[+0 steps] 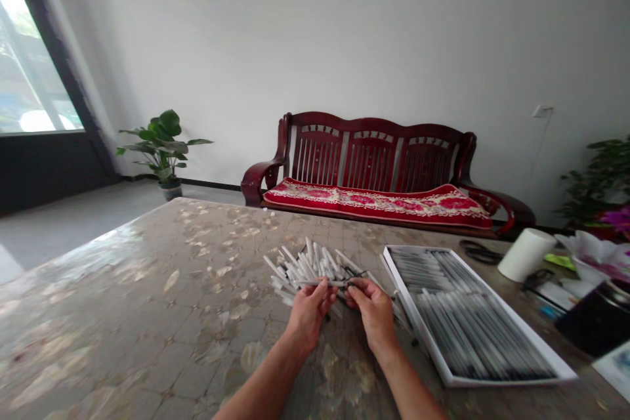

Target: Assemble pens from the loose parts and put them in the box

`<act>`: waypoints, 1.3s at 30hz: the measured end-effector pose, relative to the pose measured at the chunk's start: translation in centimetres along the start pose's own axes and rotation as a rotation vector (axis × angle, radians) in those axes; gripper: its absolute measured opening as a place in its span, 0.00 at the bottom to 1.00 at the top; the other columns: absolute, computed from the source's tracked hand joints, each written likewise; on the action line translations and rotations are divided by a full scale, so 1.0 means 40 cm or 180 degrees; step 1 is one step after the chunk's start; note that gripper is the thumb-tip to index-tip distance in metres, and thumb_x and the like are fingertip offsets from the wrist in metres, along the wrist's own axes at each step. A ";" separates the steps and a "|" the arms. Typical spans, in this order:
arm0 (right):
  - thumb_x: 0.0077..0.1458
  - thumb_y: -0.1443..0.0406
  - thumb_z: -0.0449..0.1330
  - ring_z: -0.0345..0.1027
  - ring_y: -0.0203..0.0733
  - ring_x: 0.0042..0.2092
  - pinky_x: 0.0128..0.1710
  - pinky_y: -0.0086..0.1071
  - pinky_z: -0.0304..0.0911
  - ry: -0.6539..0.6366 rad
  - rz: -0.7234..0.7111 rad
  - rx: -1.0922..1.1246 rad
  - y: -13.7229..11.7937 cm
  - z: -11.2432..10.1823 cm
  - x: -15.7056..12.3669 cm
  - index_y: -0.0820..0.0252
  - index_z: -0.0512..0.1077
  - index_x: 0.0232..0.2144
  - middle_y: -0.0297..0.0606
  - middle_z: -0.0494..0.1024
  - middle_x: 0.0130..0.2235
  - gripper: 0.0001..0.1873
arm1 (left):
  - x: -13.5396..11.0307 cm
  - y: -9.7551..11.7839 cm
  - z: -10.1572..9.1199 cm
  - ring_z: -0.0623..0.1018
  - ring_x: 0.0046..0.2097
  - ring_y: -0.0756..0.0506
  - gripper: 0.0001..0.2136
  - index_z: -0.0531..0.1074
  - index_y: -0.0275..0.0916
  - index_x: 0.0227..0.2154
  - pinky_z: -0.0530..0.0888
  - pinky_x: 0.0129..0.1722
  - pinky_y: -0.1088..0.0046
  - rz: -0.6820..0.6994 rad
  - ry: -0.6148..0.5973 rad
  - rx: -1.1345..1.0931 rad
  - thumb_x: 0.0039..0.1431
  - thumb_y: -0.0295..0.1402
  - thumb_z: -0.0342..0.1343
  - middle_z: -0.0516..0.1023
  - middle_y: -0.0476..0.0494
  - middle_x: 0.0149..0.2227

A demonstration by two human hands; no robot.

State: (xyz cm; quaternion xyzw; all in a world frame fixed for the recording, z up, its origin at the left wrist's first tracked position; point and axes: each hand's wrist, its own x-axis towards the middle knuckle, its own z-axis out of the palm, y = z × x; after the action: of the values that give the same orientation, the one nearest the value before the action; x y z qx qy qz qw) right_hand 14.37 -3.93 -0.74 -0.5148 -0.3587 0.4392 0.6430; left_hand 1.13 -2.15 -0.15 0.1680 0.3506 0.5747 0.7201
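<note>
Between my two hands lies a slim white pen (335, 283), held level over the table. My left hand (309, 316) pinches its pale barrel with thumb and fingers. At the dark end, my right hand (375, 315) has its fingertips closed on the pen; whether that dark part is a cap I cannot tell. Just beyond my hands a loose heap of white pens (310, 262) fans out on the table. To the right, a white shallow box (428, 354) holds many similar pens with dark ends, laid in rows.
The patterned tablecloth (197, 315) covers the table. Right of the box are black scissors (480, 251), a white paper roll (526, 254) and a dark container (598, 318). A red wooden bench (369, 151) stands behind the table, a potted plant (167, 144) at the left.
</note>
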 end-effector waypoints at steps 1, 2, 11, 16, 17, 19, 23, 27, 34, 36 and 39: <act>0.37 0.56 0.70 0.75 0.44 0.31 0.30 0.33 0.69 -0.0015 -0.0002 -0.0018 0.001 0.001 0.000 0.61 0.77 0.32 0.38 0.81 0.29 0.20 | 0.001 -0.002 -0.001 0.79 0.29 0.52 0.01 0.73 0.32 0.30 0.78 0.30 0.80 0.0001 -0.0002 -0.0004 0.56 0.22 0.59 0.78 0.45 0.27; 0.37 0.56 0.70 0.74 0.44 0.31 0.30 0.33 0.69 -0.0025 -0.0007 -0.0037 0.002 0.001 0.000 0.61 0.77 0.32 0.37 0.81 0.28 0.20 | 0.002 -0.004 -0.002 0.79 0.29 0.52 0.01 0.74 0.32 0.30 0.78 0.30 0.80 0.0003 -0.0016 -0.0009 0.56 0.22 0.59 0.78 0.45 0.27; 0.41 0.56 0.66 0.75 0.45 0.31 0.31 0.34 0.70 -0.0046 -0.0378 -0.0561 0.024 -0.002 0.011 0.59 0.79 0.31 0.38 0.81 0.28 0.15 | -0.002 -0.006 -0.002 0.79 0.28 0.51 0.05 0.74 0.32 0.29 0.77 0.29 0.80 -0.0020 -0.0080 0.0041 0.50 0.26 0.65 0.78 0.45 0.26; 0.50 0.59 0.60 0.75 0.44 0.34 0.36 0.33 0.69 -0.0244 -0.0845 -0.1282 0.036 -0.020 0.014 0.57 0.78 0.33 0.38 0.81 0.32 0.11 | -0.004 -0.010 -0.006 0.79 0.28 0.50 0.13 0.75 0.33 0.28 0.77 0.28 0.80 0.0107 -0.0133 0.0089 0.40 0.31 0.71 0.78 0.46 0.25; 0.52 0.59 0.59 0.75 0.43 0.34 0.36 0.32 0.69 -0.0307 -0.0935 -0.1455 0.033 -0.022 0.012 0.56 0.77 0.34 0.38 0.81 0.32 0.10 | -0.004 -0.011 -0.008 0.79 0.28 0.50 0.14 0.75 0.33 0.28 0.76 0.28 0.80 0.0133 -0.0150 0.0089 0.39 0.32 0.72 0.78 0.46 0.25; 0.55 0.60 0.56 0.74 0.42 0.34 0.35 0.30 0.67 -0.0408 -0.1125 -0.1816 0.023 -0.026 0.008 0.56 0.76 0.34 0.38 0.81 0.32 0.10 | -0.004 -0.013 -0.009 0.79 0.27 0.50 0.16 0.75 0.33 0.27 0.76 0.27 0.80 0.0173 -0.0159 0.0089 0.36 0.33 0.73 0.78 0.47 0.25; 0.59 0.60 0.52 0.73 0.42 0.34 0.33 0.29 0.63 -0.0444 -0.1574 -0.2462 -0.003 -0.025 -0.002 0.56 0.73 0.32 0.38 0.79 0.31 0.11 | -0.005 -0.013 -0.008 0.79 0.26 0.51 0.18 0.76 0.33 0.27 0.76 0.27 0.80 0.0198 -0.0148 0.0119 0.33 0.34 0.74 0.78 0.48 0.24; 0.62 0.57 0.47 0.70 0.41 0.29 0.29 0.30 0.57 -0.0401 -0.1719 -0.2730 -0.008 -0.017 -0.010 0.56 0.69 0.28 0.36 0.76 0.26 0.17 | -0.008 -0.012 -0.009 0.78 0.26 0.51 0.19 0.75 0.33 0.27 0.75 0.27 0.79 0.0229 -0.0145 0.0250 0.31 0.37 0.74 0.78 0.48 0.24; 0.63 0.53 0.43 0.63 0.39 0.23 0.24 0.31 0.54 -0.0457 -0.1177 -0.2302 0.012 -0.011 -0.021 0.54 0.62 0.20 0.31 0.67 0.18 0.23 | -0.010 -0.012 -0.015 0.78 0.25 0.49 0.21 0.75 0.33 0.28 0.75 0.26 0.77 0.0315 -0.0270 0.0646 0.33 0.42 0.72 0.79 0.45 0.23; 0.63 0.53 0.43 0.64 0.39 0.24 0.25 0.31 0.54 -0.0543 -0.1226 -0.2379 0.008 -0.014 -0.022 0.54 0.63 0.22 0.31 0.69 0.20 0.22 | -0.010 -0.010 -0.014 0.78 0.25 0.49 0.21 0.74 0.34 0.27 0.75 0.26 0.78 0.0284 -0.0206 0.0665 0.33 0.42 0.72 0.79 0.45 0.23; 0.63 0.54 0.46 0.67 0.40 0.29 0.29 0.29 0.56 -0.0566 -0.1455 -0.2622 -0.002 -0.019 -0.021 0.56 0.67 0.28 0.33 0.73 0.26 0.18 | -0.009 -0.006 -0.012 0.78 0.25 0.50 0.19 0.72 0.34 0.23 0.75 0.26 0.78 0.0201 -0.0040 0.0650 0.34 0.42 0.72 0.79 0.44 0.22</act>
State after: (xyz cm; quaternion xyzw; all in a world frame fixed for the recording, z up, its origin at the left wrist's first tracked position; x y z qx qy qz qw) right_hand 14.78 -4.99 -0.84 -0.5951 -0.6605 0.1504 0.4324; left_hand 0.91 -2.63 -0.53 0.2550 0.3974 0.5574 0.6829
